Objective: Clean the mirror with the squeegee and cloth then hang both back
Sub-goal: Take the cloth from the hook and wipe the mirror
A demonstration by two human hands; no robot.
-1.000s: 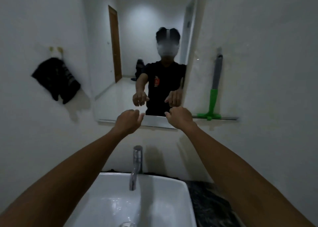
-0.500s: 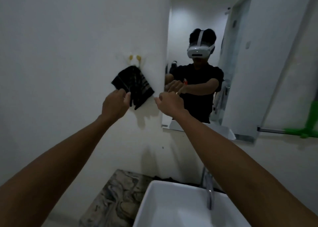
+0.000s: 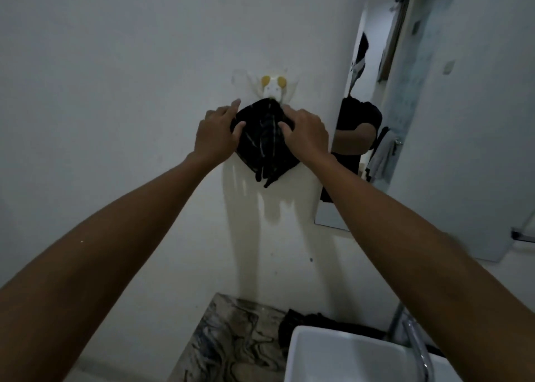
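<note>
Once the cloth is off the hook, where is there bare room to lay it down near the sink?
The marbled counter left of the sink is mostly bare. Its back corner by the wall is taken by a dark bundle, and the tap crowds the sink's right. Both hands are on the cloth under the hook.

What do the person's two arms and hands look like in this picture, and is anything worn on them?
Both forearms are bare from the bottom edge of the picture up to the hands: no sleeves, gloves, watch or bracelet show. The left hand and the right hand have bare fingers; no ring can be made out in this dim light. The mirror reflects a short black sleeve on one upper arm.
</note>
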